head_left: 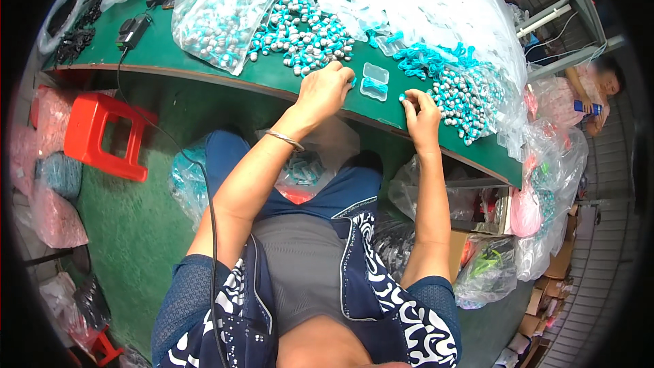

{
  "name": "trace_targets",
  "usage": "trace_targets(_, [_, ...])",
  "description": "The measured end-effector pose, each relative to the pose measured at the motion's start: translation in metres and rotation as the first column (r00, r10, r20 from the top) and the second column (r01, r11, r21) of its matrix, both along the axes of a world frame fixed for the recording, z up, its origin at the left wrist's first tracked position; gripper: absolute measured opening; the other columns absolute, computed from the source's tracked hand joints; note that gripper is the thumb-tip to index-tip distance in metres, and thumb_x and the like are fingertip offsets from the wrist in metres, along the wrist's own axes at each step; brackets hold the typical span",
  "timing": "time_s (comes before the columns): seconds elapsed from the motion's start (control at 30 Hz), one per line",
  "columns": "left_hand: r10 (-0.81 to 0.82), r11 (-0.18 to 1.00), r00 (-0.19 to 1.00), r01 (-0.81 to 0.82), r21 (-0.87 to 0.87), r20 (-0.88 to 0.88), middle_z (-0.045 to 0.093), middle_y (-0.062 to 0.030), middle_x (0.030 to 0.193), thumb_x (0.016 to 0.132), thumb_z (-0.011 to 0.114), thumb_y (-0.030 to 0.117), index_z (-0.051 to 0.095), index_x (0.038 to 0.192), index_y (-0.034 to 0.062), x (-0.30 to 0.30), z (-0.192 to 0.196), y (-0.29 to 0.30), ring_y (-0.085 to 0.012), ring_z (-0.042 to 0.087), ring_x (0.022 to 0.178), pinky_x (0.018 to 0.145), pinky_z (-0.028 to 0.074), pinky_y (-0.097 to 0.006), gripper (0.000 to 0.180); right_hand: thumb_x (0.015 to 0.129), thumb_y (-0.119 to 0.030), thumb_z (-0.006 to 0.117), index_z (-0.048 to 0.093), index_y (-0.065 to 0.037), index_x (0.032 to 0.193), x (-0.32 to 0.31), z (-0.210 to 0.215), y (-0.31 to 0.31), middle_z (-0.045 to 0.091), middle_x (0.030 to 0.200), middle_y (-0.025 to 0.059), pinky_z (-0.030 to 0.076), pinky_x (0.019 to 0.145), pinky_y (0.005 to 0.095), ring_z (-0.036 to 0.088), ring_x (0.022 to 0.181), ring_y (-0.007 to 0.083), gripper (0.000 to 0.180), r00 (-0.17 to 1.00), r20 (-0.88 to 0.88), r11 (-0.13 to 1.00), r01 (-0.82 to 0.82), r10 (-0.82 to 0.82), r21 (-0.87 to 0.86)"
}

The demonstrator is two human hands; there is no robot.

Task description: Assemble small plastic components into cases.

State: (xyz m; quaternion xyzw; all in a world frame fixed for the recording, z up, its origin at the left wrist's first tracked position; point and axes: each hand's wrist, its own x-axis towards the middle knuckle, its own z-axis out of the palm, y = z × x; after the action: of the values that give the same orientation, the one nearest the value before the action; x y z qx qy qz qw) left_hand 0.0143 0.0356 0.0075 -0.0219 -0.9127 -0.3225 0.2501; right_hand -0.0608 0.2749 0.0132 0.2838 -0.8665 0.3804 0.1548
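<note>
On the green table lies a small transparent plastic case (375, 82), its lid open, with a turquoise piece inside. Just left of it is my left hand (325, 94), fingers pinched at a bit of turquoise (353, 82). My right hand (422, 117) is to the right of the case, thumb and fingertip closed on a small grey-and-turquoise piece (402, 97). A heap of grey-and-turquoise pieces (306, 37) lies beyond my left hand. Beside my right hand is another heap of such pieces (465, 105), with turquoise cords (432, 60) behind it.
A bag of similar pieces (214, 34) and a black adapter (133, 31) with a cable stand on the table's left. White plastic sheeting (436, 0) covers the back. A red stool (109, 133) stands at left. Filled bags (545, 191) hang at right; another person (565, 95) is beyond.
</note>
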Motion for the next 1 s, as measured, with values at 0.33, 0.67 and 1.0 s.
trace_targets(0.33, [-0.063, 0.998, 0.996, 0.064, 0.029, -0.059, 0.064, -0.0084, 0.092, 0.084, 0.069, 0.012, 0.068, 0.094, 0.0076, -0.001, 0.000, -0.001, -0.0316, 0.066, 0.084, 0.071, 0.053, -0.042, 0.011, 0.077, 0.001, 0.072, 0.066, -0.003, 0.092, 0.001, 0.002, 0.006, 0.065, 0.083, 0.0095, 0.050, 0.067, 0.0345, 0.062, 0.074, 0.0230, 0.017, 0.996, -0.058, 0.997, -0.070, 0.072, 0.030])
trace_targets(0.67, [-0.129, 0.991, 0.989, 0.132, 0.028, -0.074, 0.064, -0.0078, 0.093, 0.082, 0.071, 0.011, 0.069, 0.093, 0.0088, -0.013, 0.009, 0.014, -0.0311, 0.066, 0.083, 0.071, 0.054, -0.041, 0.012, 0.077, -0.006, 0.074, 0.068, -0.005, 0.086, 0.003, 0.000, 0.003, 0.065, 0.084, 0.0081, 0.048, 0.070, 0.0375, 0.062, 0.079, 0.0254, 0.012, 0.998, -0.057, 1.000, 0.019, -0.017, 0.024])
trace_targets(1.0, [-0.125, 0.991, 0.987, 0.128, 0.024, -0.103, 0.062, -0.0097, 0.090, 0.080, 0.070, 0.009, 0.068, 0.092, 0.0075, -0.016, 0.003, 0.020, -0.0337, 0.065, 0.079, 0.068, 0.053, -0.044, 0.012, 0.078, -0.014, 0.075, 0.069, -0.014, 0.084, 0.013, 0.009, -0.038, 0.065, 0.086, 0.0001, 0.037, 0.082, 0.0379, 0.060, 0.084, 0.0205, 0.009, 0.924, -0.378, 0.976, 0.019, 0.065, 0.216])
